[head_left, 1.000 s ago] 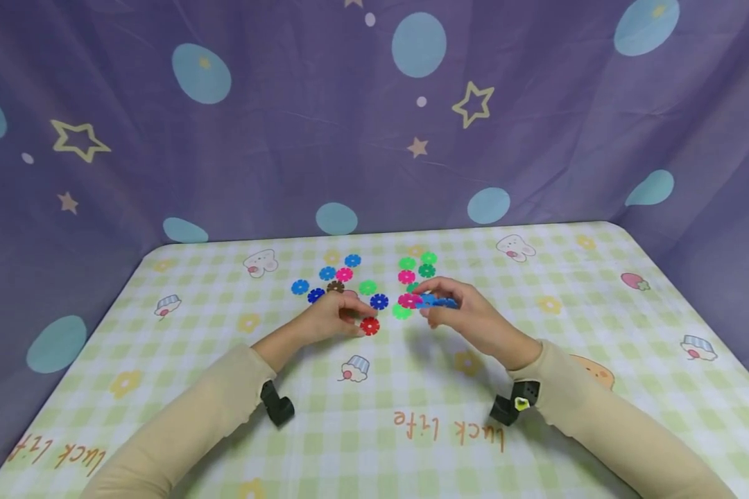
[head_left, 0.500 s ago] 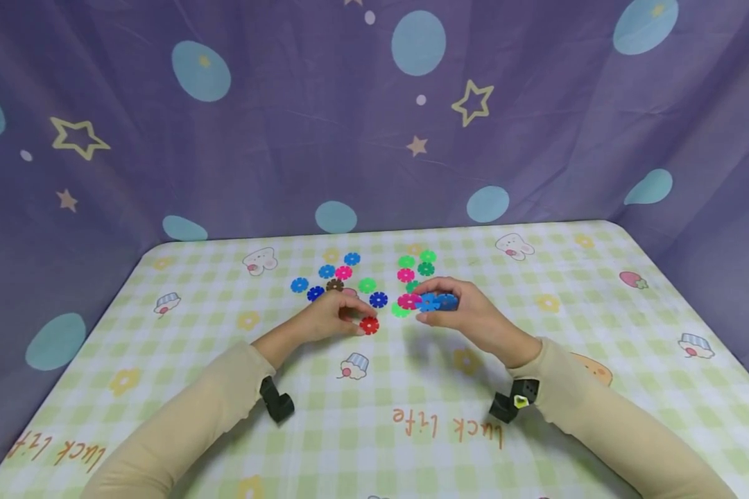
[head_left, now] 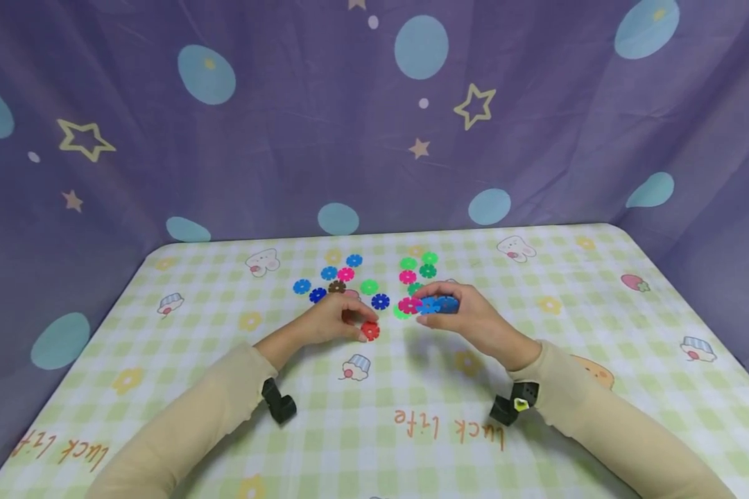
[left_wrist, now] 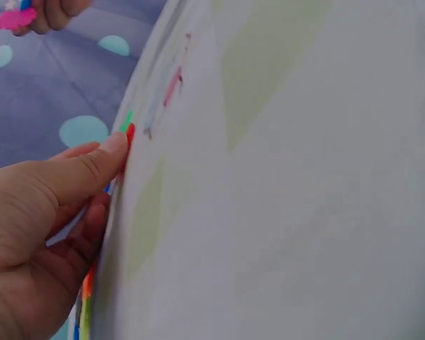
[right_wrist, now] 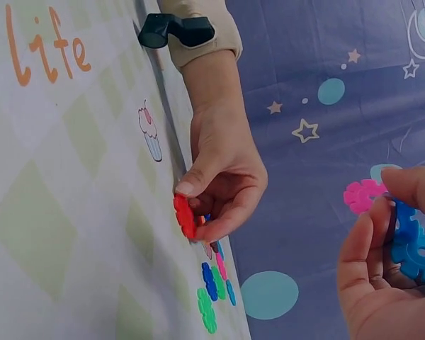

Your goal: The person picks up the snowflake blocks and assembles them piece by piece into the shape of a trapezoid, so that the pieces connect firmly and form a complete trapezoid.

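Note:
My left hand [head_left: 332, 319] pinches a red notched plastic disc [head_left: 370, 331] between thumb and fingers, near the tabletop. In the right wrist view the red disc [right_wrist: 185, 216] stands on edge at the fingertips. My right hand [head_left: 468, 312] holds a short chain of joined discs above the table. A pink disc [head_left: 409, 305] forms its left end, and blue discs [head_left: 428, 305] follow toward the palm. Fingers partly cover the blue discs [right_wrist: 418, 251] in the right wrist view. The left wrist view shows only a thin edge of the red disc [left_wrist: 130, 133].
Loose discs lie behind the hands: a dark blue disc [head_left: 380, 301], a light green disc [head_left: 369, 286], a brown disc [head_left: 336, 286] and several others. More green and pink ones lie behind my right hand. A checked cloth [head_left: 324, 443] covers the table; a purple curtain [head_left: 274, 152] hangs behind.
The joined discs in my right hand have turned, so the blue faces show more than one second ago. My left hand keeps its pinch on the red disc, nearly unmoved.

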Available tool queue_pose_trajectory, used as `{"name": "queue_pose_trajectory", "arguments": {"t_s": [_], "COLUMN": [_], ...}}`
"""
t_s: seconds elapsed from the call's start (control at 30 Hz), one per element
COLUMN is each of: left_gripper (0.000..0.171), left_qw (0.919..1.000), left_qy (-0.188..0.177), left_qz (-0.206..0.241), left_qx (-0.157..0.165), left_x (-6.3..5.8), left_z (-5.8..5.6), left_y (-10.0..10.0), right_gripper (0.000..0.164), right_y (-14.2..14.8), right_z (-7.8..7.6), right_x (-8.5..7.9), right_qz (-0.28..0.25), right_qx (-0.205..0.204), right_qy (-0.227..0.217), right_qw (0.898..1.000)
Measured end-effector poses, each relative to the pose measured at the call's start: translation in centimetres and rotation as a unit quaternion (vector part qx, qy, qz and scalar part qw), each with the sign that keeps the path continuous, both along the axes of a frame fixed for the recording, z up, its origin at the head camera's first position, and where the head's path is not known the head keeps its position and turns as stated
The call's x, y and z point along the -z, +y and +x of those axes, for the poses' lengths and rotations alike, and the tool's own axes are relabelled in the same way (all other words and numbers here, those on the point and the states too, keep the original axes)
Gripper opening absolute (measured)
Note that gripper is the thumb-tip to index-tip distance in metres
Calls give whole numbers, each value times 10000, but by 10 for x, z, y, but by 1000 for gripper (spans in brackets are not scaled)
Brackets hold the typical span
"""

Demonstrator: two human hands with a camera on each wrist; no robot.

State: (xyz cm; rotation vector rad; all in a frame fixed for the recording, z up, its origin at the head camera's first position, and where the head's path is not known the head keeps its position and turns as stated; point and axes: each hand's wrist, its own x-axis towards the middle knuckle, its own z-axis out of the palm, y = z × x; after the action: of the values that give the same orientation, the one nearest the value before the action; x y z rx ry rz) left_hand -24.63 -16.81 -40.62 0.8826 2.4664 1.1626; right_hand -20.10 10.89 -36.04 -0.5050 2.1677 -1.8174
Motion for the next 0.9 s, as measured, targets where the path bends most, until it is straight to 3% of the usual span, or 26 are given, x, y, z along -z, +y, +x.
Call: {"name": "queue_pose_trajectory", "arguments": {"t_s": [0.23, 0.4, 0.67, 0.9], "left_gripper": [34, 30, 29, 30], "left_qw": [9995, 9969, 9828, 9719], "left_qy": [152, -17, -443, -667], "left_qz": [177, 586, 1542, 1921], "left_qx": [-195, -530, -920, -1185], "left_x": [-4, -14, -38, -46], "left_z": [6, 12, 25, 30], "left_y": [1, 5, 23, 32], "right_gripper": [34, 32, 33, 33], "right_y": [1, 3, 4, 5], "right_z": [0, 0, -1, -3], "right_x": [1, 2, 4, 7], "right_qz": [-51, -34, -36, -112], "right_qx": [-24, -10, 74, 75], "right_qy": [15, 1, 96, 36], "right_qw": [10000, 10000, 9999, 9999]}}
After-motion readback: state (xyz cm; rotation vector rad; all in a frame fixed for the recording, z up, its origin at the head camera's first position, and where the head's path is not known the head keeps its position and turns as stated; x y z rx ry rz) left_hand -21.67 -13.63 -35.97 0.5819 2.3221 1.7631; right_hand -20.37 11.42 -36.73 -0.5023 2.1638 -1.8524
